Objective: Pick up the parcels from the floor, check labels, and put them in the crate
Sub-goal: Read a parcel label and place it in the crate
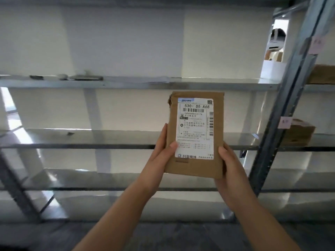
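A flat brown cardboard parcel is held upright in front of me, its white shipping label facing the camera with barcodes and the code "530- D5 A68". My left hand grips the parcel's lower left edge, thumb resting on the label's corner. My right hand holds the lower right corner from the side and below. No crate and no floor parcels are in view.
Metal shelving with several bare tiers stands right behind the parcel. A slanted steel upright rises on the right. Beyond it, brown parcels sit on neighbouring shelves, with pink tags on the post. Small flat items lie on the upper shelf.
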Demonstrator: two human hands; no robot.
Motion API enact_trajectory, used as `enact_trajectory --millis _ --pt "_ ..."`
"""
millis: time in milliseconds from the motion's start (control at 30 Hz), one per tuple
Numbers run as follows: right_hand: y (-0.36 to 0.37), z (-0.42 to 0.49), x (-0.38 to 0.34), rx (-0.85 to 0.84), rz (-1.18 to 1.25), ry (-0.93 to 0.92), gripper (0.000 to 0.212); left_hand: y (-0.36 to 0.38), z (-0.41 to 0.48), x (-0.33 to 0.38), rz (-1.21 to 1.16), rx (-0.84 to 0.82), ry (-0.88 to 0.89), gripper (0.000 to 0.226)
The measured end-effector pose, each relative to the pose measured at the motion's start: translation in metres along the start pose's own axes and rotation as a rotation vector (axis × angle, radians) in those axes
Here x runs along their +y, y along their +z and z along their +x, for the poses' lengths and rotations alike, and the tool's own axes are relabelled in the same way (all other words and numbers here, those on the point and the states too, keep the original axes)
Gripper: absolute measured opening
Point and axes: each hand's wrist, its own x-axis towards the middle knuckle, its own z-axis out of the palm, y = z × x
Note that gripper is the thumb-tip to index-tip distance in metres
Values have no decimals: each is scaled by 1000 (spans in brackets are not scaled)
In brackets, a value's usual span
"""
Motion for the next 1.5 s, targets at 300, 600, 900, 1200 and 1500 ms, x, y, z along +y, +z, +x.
enact_trajectory --millis 300,600,900,1200,1500 --pt "167 36 71 -222 85 96 57 -168 -51 35 63 208 4 66" --pt "333 59 149 -415 167 165 58 -333 -94 56 149 439 2 72" --pt "409 95 201 -522 182 220 56 -410 -96 52 167 592 34 64" --pt "452 182 229 -659 228 239 52 -461 -37 49 247 713 90 63" --pt "474 265 252 -792 224 264 56 -493 22 32 278 825 102 64"
